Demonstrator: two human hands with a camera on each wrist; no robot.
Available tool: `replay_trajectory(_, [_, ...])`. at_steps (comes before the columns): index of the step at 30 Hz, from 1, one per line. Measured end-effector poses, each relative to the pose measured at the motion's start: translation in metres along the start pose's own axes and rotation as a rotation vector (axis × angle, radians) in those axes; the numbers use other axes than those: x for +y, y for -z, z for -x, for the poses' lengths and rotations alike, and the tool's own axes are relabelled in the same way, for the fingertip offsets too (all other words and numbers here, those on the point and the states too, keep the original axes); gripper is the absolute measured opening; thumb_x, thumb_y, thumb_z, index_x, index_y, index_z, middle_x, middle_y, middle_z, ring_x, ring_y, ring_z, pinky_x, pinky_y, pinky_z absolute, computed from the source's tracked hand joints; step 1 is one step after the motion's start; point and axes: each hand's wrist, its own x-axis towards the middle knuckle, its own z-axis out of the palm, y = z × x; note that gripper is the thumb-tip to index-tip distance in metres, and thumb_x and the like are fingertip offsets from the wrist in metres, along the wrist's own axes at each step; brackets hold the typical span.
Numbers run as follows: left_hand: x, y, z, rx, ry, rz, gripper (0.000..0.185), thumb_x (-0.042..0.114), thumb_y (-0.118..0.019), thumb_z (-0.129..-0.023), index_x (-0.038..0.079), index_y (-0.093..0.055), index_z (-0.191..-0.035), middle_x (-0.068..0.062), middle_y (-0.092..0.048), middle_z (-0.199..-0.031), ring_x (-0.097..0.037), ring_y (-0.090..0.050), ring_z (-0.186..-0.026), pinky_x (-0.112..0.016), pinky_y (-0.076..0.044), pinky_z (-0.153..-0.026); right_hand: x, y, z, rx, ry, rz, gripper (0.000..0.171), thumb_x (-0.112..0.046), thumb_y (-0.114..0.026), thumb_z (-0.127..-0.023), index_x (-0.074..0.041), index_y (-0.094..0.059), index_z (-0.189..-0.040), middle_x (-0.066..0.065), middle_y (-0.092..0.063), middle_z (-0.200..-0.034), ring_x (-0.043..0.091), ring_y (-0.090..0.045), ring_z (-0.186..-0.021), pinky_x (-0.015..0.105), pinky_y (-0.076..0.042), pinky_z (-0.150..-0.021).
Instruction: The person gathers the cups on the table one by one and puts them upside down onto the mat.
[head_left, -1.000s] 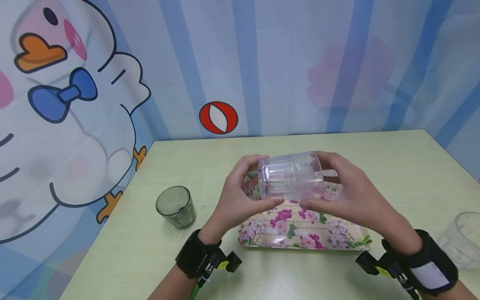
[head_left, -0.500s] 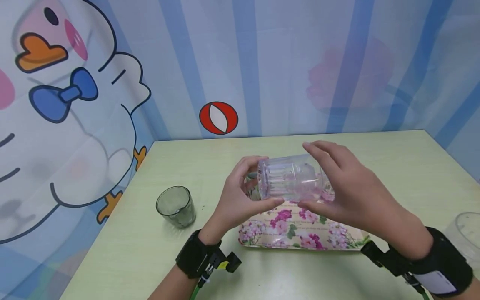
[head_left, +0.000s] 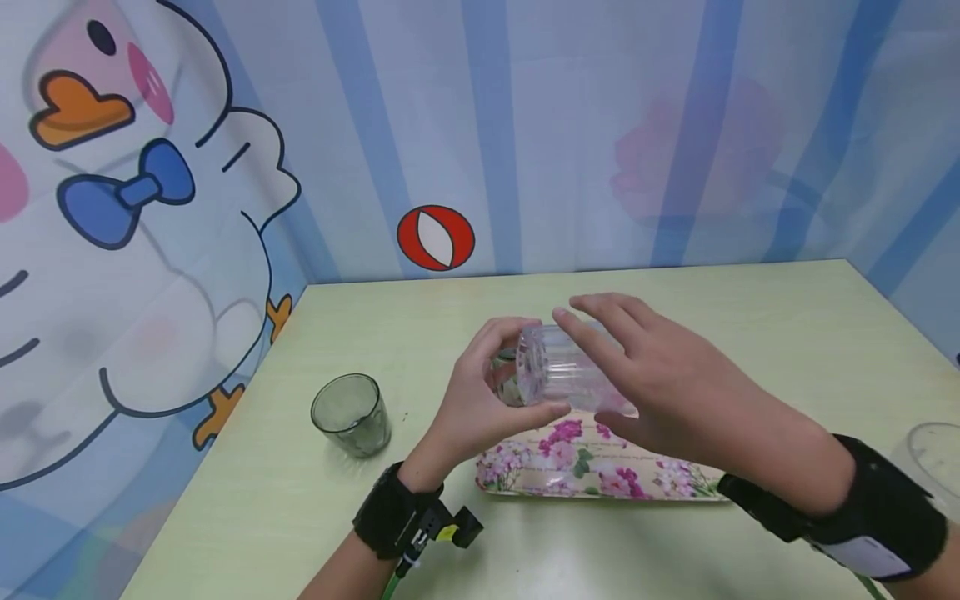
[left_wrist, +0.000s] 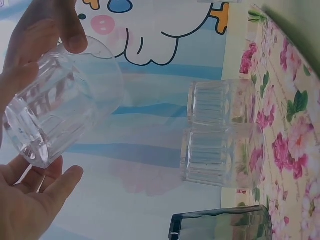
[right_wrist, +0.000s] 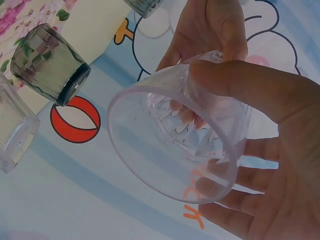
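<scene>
Both hands carry one clear ribbed glass (head_left: 558, 379), held on its side in the air above the floral tray (head_left: 600, 471). Left hand (head_left: 480, 392): fingers and thumb curled round the base end. Right hand (head_left: 645, 375): thumb pressed on the rim near the mouth, fingers spread fairly straight across the wall, so this grip looks the looser of the two.

Risk assessment:
- Slip. The glass is smooth, and the right hand meets it mostly with extended fingers. If the left hand relaxes, the glass would probably drop.
- Impact. Other glasses stand on the tray directly below; a fall would likely strike them.
- Tip-over. A grey tumbler (head_left: 351, 413) stands on the tabletop (head_left: 750, 333) left of the left wrist; a wide sweep of that arm could knock it.

View comparison:
- Head view: shows the tabletop layout, the tumbler and a further clear cup (head_left: 933, 467) at the right edge, but the right hand covers most of the glass.
- Left wrist view: shows the ribbed base, plus two clear glasses (left_wrist: 220, 132) and a dark glass (left_wrist: 220, 225) on the tray.
- Right wrist view: shows the open mouth (right_wrist: 175, 140) and the thumb on its rim.
</scene>
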Motion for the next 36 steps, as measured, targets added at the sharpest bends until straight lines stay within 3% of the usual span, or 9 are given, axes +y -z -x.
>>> replay_trajectory(7, [-0.001, -0.001, 0.001, -0.01, -0.006, -0.049, 0.073, 0.008, -0.082, -0.071, 0.017, -0.047, -0.135, -0.001, -0.049, -0.133, -0.016, -0.05, -0.121, -0.026, -0.053, -0.099, -0.002, -0.002, -0.004, -0.093, -0.017, -0.008, 0.105, -0.038, -0.088, -0.063, -0.017, -0.032, -0.149, 0.014, -0.052, -0.137, 0.03, -0.055, -0.121, 0.044, -0.061, -0.075])
replay_trajectory(12, [-0.003, -0.002, 0.001, -0.015, -0.017, -0.062, 0.073, 0.01, -0.083, -0.071, 0.018, -0.048, -0.134, -0.001, -0.05, -0.132, -0.016, -0.05, -0.121, -0.026, -0.053, -0.099, -0.002, -0.005, -0.003, -0.099, -0.017, -0.008, 0.102, -0.039, -0.088, -0.063, -0.018, -0.035, -0.148, 0.011, -0.056, -0.132, 0.027, -0.059, -0.116, 0.04, -0.061, -0.067])
replay_trajectory(23, [-0.005, -0.002, 0.001, -0.027, -0.034, -0.086, 0.074, 0.01, -0.082, -0.073, 0.015, -0.045, -0.138, -0.004, -0.05, -0.133, -0.017, -0.051, -0.119, -0.026, -0.053, -0.099, 0.002, -0.013, 0.001, -0.057, -0.007, -0.05, 0.102, -0.04, -0.087, -0.063, -0.016, -0.035, -0.147, 0.01, -0.057, -0.131, 0.027, -0.057, -0.117, 0.042, -0.061, -0.076])
replay_trajectory(36, [0.001, 0.001, 0.0, 0.009, -0.041, -0.056, 0.081, 0.007, -0.08, -0.074, 0.015, -0.039, -0.143, -0.005, -0.049, -0.137, -0.018, -0.052, -0.122, -0.025, -0.054, -0.097, 0.005, -0.023, 0.004, 0.085, -0.005, -0.12, 0.098, -0.042, -0.085, -0.065, -0.012, -0.038, -0.146, 0.012, -0.059, -0.128, 0.027, -0.06, -0.114, 0.044, -0.061, -0.079])
